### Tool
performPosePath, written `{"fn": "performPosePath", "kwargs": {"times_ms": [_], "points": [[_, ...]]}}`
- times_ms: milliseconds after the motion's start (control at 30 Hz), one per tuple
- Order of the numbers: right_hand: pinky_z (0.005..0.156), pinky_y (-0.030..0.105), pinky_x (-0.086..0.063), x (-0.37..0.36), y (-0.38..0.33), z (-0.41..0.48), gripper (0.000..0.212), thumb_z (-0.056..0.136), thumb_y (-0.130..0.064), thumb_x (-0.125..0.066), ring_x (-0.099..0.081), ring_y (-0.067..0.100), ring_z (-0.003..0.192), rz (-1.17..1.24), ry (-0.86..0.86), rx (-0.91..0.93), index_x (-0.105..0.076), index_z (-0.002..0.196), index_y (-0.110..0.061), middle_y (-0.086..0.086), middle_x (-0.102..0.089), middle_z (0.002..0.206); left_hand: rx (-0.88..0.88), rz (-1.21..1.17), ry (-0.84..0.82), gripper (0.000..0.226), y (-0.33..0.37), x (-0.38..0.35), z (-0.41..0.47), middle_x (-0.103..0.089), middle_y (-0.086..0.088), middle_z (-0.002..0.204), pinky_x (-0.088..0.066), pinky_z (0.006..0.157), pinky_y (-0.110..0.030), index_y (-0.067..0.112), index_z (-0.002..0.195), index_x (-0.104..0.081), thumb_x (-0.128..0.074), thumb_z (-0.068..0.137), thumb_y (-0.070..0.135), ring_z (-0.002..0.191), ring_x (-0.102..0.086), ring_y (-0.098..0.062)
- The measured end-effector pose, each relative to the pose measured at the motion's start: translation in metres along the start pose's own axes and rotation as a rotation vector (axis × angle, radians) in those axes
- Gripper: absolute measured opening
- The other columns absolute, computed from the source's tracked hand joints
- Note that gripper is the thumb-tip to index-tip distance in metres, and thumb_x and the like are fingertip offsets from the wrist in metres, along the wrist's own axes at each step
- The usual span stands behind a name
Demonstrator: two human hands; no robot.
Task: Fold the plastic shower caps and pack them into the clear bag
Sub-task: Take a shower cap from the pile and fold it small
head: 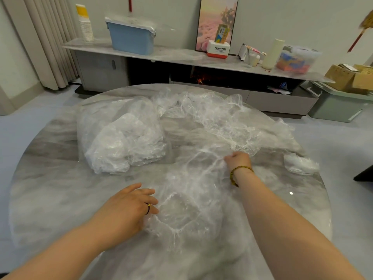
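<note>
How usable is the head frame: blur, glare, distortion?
Head view: soft overall, motion blur worst on the hanging tassel top right. The wide-angle lens bows the long shelf. One small glare spot on the marble table. The clear shower cap barely separates from the tabletop.

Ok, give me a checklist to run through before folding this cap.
1. Cap spread on the table between the hands: ok.
2. Right hand gripping the cap's far edge: ok.
3. Left hand gripping the near edge: not ok; its fingers lie straight at the rim and only touch it.
4. Cap separate from the pile: cannot tell; the clear plastic runs together near the right hand.
5. Bag on the table to the left, with folded caps inside: ok.
6. Bag's mouth open for packing: cannot tell.
</note>
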State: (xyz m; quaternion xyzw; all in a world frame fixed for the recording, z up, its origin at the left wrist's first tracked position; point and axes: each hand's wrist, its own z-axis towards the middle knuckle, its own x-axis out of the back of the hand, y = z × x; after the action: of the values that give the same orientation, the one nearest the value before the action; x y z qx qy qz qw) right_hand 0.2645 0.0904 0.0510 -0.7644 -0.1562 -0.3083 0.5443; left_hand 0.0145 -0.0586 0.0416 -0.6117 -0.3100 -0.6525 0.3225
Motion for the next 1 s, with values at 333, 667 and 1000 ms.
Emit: {"fn": "performPosePath", "kwargs": {"times_ms": [333,667,1000], "points": [[0.107,0.039,-0.027,0.055,0.037,-0.005,0.051,0.091,-0.018,-0.051,-0.029,0.032,0.131,-0.096,0.326,-0.002,-0.034,0.138,-0.008,0.014,-0.034,0.143,-0.011,-0.081,0.039,0.022,0.011,-0.002,0.002,-0.064,0.027,0.063,-0.043,0.067,-0.01,0.039,0.055,-0.07,-0.051,0.043,0.037,0.055,-0.061,0.007],[0.11,0.029,0.002,0.007,0.053,-0.145,0.096,0.063,-0.067,-0.051,-0.028,0.02,0.137,-0.603,-0.696,0.973,-0.03,0.143,-0.018,0.009,-0.033,0.147,0.259,-0.118,-0.124,0.039,0.021,-0.003,0.004,-0.051,0.015,0.133,-0.034,0.092,-0.017,0.041,0.136,-0.037,-0.037,0.098,0.033,0.122,-0.046,-0.007],[0.066,0.014,-0.046,-0.018,0.064,-0.151,0.038,0.07,-0.038,-0.038,-0.064,0.009,0.072,-0.467,-0.384,0.937,-0.068,0.085,-0.02,-0.008,-0.067,0.079,0.542,-0.333,-0.143,0.032,0.018,0.002,0.0,-0.044,0.008,0.066,-0.03,0.055,-0.015,0.024,0.069,-0.04,-0.045,0.093,0.044,0.06,-0.042,-0.004]]}}
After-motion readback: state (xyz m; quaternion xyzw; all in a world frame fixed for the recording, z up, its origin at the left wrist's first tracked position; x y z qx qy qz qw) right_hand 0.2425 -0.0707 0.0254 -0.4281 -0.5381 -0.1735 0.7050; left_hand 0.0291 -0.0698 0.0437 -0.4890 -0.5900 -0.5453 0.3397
